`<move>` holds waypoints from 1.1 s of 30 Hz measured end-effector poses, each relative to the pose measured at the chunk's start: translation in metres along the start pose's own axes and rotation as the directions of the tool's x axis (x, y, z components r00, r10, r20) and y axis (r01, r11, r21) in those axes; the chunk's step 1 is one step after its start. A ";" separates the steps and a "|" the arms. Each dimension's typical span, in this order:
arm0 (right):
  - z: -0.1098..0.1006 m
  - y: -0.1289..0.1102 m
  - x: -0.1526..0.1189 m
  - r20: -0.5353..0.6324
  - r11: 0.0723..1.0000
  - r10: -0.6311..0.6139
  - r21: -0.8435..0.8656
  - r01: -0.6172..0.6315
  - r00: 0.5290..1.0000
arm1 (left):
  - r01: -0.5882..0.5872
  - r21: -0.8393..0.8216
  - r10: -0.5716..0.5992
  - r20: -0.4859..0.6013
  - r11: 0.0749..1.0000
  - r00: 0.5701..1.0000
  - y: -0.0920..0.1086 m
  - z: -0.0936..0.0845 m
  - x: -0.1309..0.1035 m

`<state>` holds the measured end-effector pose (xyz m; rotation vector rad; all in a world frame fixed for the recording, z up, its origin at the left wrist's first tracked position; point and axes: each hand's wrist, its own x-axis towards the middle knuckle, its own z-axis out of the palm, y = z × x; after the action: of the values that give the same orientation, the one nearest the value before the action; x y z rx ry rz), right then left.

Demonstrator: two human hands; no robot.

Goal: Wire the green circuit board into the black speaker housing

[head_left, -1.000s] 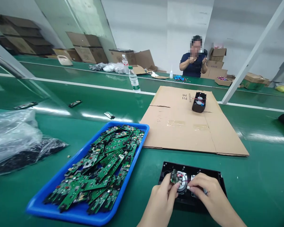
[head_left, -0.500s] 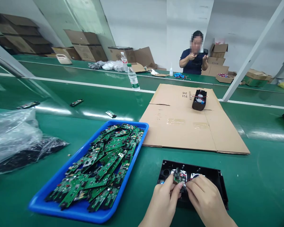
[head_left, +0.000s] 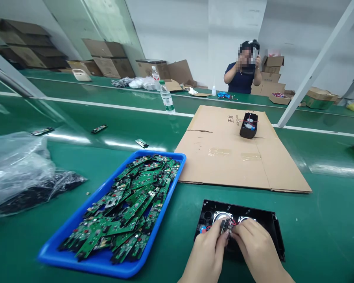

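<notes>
Two hands' fingers [head_left: 224, 236] pinching small circuit board [head_left: 225, 225], above black housing [head_left: 265, 220]

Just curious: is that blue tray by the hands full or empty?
Full: the blue tray is heaped with green circuit boards almost from end to end.

The small circuit board [head_left: 224, 225] has turned edge-on (green face hidden) between both hands' fingers [head_left: 221, 235], lower over the black housing [head_left: 265, 218].
</notes>
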<state>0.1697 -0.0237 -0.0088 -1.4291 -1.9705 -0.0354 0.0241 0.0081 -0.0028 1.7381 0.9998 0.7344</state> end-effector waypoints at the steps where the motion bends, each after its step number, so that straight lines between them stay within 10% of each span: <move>1: 0.000 0.001 0.000 -0.003 0.999 0.024 0.023 -0.024 1.000 | 0.001 -0.014 -0.001 0.006 1.000 1.000 0.001 -0.001 0.000; 25: -0.005 0.009 0.001 0.145 0.997 0.067 0.028 -0.072 0.987 | 0.115 -0.252 -0.113 0.021 0.961 0.993 0.001 0.001 0.004; 33: -0.025 0.034 -0.006 0.616 0.957 0.217 -0.287 -0.041 0.758 | 0.139 -0.177 -0.143 -0.013 0.974 0.990 0.000 -0.003 0.001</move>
<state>0.2121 -0.0255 -0.0047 -1.9364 -2.4724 0.3204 0.0224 0.0105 -0.0023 1.4935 1.0325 0.7321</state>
